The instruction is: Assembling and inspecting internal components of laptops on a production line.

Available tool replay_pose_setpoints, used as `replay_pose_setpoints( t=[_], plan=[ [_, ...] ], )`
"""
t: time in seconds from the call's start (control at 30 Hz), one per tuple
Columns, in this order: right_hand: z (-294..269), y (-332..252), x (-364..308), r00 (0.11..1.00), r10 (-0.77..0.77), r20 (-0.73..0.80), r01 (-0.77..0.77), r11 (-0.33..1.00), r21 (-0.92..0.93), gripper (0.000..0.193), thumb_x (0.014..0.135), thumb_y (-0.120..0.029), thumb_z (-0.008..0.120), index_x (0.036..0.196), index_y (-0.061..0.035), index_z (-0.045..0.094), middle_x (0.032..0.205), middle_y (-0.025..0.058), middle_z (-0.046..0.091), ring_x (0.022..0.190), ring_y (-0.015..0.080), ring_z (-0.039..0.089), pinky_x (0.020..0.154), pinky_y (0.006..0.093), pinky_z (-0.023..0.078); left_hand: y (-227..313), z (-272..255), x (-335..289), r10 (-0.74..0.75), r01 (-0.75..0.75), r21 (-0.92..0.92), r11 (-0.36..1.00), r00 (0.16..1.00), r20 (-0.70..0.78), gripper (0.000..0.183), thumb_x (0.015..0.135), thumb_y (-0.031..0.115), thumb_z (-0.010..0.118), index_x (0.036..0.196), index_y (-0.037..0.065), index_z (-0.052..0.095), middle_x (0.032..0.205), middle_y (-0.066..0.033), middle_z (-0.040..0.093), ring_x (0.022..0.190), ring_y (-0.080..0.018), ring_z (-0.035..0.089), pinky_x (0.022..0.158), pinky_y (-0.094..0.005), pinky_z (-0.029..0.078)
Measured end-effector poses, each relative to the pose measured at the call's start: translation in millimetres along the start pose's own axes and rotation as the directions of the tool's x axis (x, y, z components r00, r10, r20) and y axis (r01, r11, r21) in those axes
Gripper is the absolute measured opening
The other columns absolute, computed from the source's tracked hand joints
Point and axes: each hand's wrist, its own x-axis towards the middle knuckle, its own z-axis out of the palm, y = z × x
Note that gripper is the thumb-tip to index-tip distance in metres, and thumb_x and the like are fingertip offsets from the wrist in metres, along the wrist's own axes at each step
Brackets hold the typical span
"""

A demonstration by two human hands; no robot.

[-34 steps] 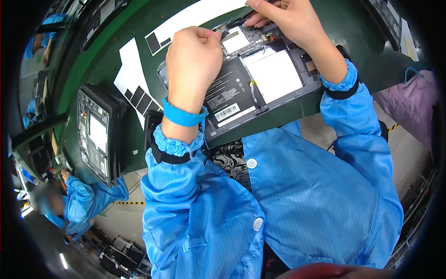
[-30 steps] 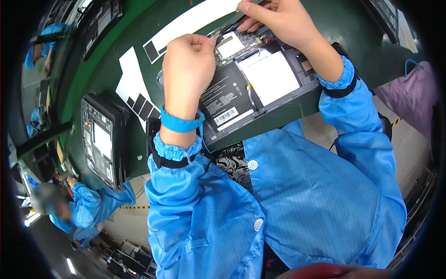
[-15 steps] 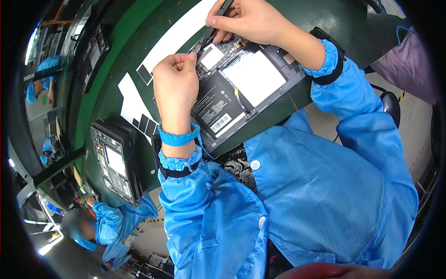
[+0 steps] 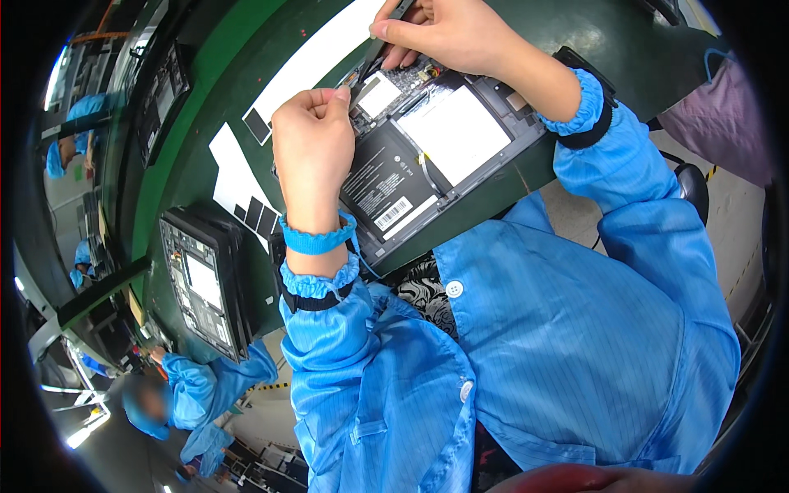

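An opened laptop base [image 4: 411,226] lies tilted on the green bench, its inside facing up. It shows a black battery [image 4: 383,187] with a white label, a large white panel [image 4: 454,137] and a circuit board [image 4: 404,86]. My right hand [image 4: 452,34] is closed around dark tweezers [image 4: 374,57], their tips pointing down at the board's far left edge. Close to those tips, my left hand [image 4: 312,135] pinches with thumb and forefinger; whatever is between them is too small or hidden. A blue wrist strap [image 4: 316,240] circles my left wrist, its cord running down beside the laptop base.
Left of the laptop base stands a stack of similar opened laptop bases [image 4: 205,279]. White sheets with black pads [image 4: 246,185] lie on the green bench [image 4: 193,156]. A co-worker in blue [image 4: 201,390] is at lower left; a person's pink sleeve [image 4: 715,123] is at right.
Both hands stay at the board's far left edge, nearly still. The tweezers are slightly more tilted, and the whole scene has shifted a little in the view.
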Motion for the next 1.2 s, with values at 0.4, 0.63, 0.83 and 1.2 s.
replay_pose_setpoints(
  t=[0.4,0.63,0.83,1.2],
  plan=[
    [0,1,0,1.0,0.004,0.0,-0.004,1.0,0.023,0.02,0.089,-0.013,0.059,0.092,0.007,0.063,0.074,0.0112,0.067,0.061,0.0141,0.064,0.05,0.0253,0.051,1,-1,1,0.023,-0.023,-0.006,1.0,1.0,0.001,0.025,0.086,0.018,0.063,0.088,-0.007,0.067,0.064,-0.0097,0.064,0.055,-0.0136,0.06,0.054,-0.0276,0.046],
    [-2,-5,-2,0.999,-0.002,0.041,0.002,1.0,0.011,0.021,0.089,-0.013,0.06,0.093,0.007,0.063,0.075,0.0109,0.067,0.062,0.0142,0.065,0.051,0.0254,0.051,2,-3,-1,0.011,-0.01,-0.027,1.0,0.999,0.042,0.023,0.087,0.016,0.064,0.089,-0.007,0.066,0.063,-0.0068,0.063,0.053,-0.0102,0.057,0.051,-0.024,0.043],
    [-2,-2,-1,0.999,0.0,0.05,-0.001,1.0,0.03,0.021,0.089,-0.013,0.061,0.093,0.0073,0.064,0.075,0.0112,0.067,0.062,0.0143,0.065,0.051,0.0252,0.051,1,-3,1,0.023,-0.022,-0.021,1.0,0.999,0.049,0.023,0.088,0.015,0.064,0.09,-0.007,0.065,0.064,-0.0047,0.062,0.054,-0.0085,0.055,0.05,-0.0213,0.042],
    [0,1,4,0.995,0.101,0.005,-0.101,0.993,0.056,0.017,0.088,-0.01,0.062,0.093,0.0057,0.063,0.074,0.0118,0.068,0.06,0.0139,0.065,0.054,0.0244,0.053,-3,-3,2,0.025,-0.023,-0.033,0.999,0.998,0.061,0.023,0.087,0.016,0.065,0.09,-0.007,0.065,0.064,-0.0052,0.062,0.055,-0.0085,0.056,0.052,-0.0209,0.042]
  ],
)
